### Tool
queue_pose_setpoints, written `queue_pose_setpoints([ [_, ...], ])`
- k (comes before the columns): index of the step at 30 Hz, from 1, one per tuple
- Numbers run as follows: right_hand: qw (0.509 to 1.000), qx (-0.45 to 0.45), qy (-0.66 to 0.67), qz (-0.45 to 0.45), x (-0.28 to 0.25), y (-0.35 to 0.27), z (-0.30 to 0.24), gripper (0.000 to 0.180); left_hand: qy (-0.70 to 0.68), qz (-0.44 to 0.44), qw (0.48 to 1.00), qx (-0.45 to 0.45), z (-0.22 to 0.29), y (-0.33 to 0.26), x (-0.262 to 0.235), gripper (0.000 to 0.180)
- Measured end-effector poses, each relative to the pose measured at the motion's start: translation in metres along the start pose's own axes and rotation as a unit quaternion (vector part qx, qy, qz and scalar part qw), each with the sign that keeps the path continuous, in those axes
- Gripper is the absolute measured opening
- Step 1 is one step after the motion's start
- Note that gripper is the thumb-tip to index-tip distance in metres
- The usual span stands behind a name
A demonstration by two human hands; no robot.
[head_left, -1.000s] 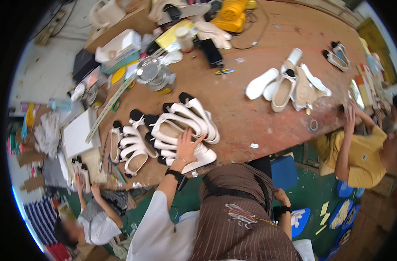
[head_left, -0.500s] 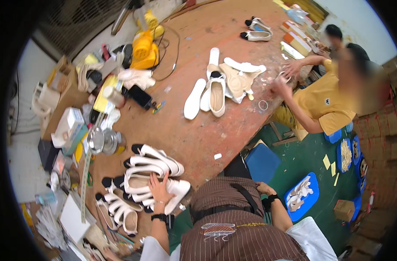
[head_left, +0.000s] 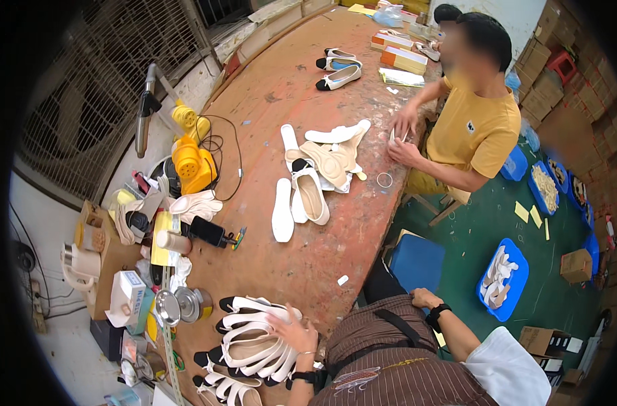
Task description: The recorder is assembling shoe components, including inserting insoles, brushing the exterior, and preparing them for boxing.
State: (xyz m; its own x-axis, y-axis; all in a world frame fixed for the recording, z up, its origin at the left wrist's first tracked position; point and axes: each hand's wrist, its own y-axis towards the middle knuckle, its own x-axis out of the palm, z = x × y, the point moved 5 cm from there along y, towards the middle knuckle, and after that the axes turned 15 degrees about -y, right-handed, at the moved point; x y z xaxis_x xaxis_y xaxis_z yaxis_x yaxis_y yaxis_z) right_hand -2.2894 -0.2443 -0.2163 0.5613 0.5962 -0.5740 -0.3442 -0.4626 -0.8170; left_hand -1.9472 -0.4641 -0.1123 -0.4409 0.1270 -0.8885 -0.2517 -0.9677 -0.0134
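My left hand (head_left: 296, 333) is at the near right end of a row of white flat shoes (head_left: 251, 342) with black toes and small bows, standing side by side on the table. Its fingers are spread over the shoes' edges, slightly blurred; whether they touch is unclear. Below that row lie more such shoes (head_left: 230, 390), strappy and partly cut off by the frame. My right hand (head_left: 426, 299) rests by my thigh beside a blue stool seat (head_left: 418, 262); its fingers lie loosely, with nothing visible in them.
Mid-table lie white insoles (head_left: 282, 211), beige pads (head_left: 327, 162) and a shoe (head_left: 313, 196). A yellow machine (head_left: 190, 162), a phone (head_left: 208, 231) and a metal tin (head_left: 194, 304) stand left. Across the corner, a person (head_left: 481, 111) handles something small. A blue basket (head_left: 503, 281) sits on the floor.
The view has swung left, so the scene sits differently. My left hand has lifted from lying on the shoes to their near right end; my right hand stays by my thigh.
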Motion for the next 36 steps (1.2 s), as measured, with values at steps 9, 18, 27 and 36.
queue_pose_setpoints([
  [9,0.992,0.034,0.122,-0.018,0.015,0.008,0.010,0.052,-0.142,-0.150,0.944,0.257,0.109,0.182,0.102,0.084],
  [18,0.986,0.015,0.154,0.070,0.010,0.029,0.032,0.039,-0.166,-0.162,0.973,-0.016,0.128,0.277,0.158,0.052],
  [27,0.897,-0.089,0.035,0.432,-0.172,0.050,-0.077,0.055,-0.200,-0.079,0.967,0.134,0.097,0.255,0.142,0.026],
  [36,0.879,-0.098,-0.214,0.415,-0.217,0.127,-0.134,0.021,-0.187,-0.004,0.970,0.153,0.070,0.114,-0.045,0.016],
])
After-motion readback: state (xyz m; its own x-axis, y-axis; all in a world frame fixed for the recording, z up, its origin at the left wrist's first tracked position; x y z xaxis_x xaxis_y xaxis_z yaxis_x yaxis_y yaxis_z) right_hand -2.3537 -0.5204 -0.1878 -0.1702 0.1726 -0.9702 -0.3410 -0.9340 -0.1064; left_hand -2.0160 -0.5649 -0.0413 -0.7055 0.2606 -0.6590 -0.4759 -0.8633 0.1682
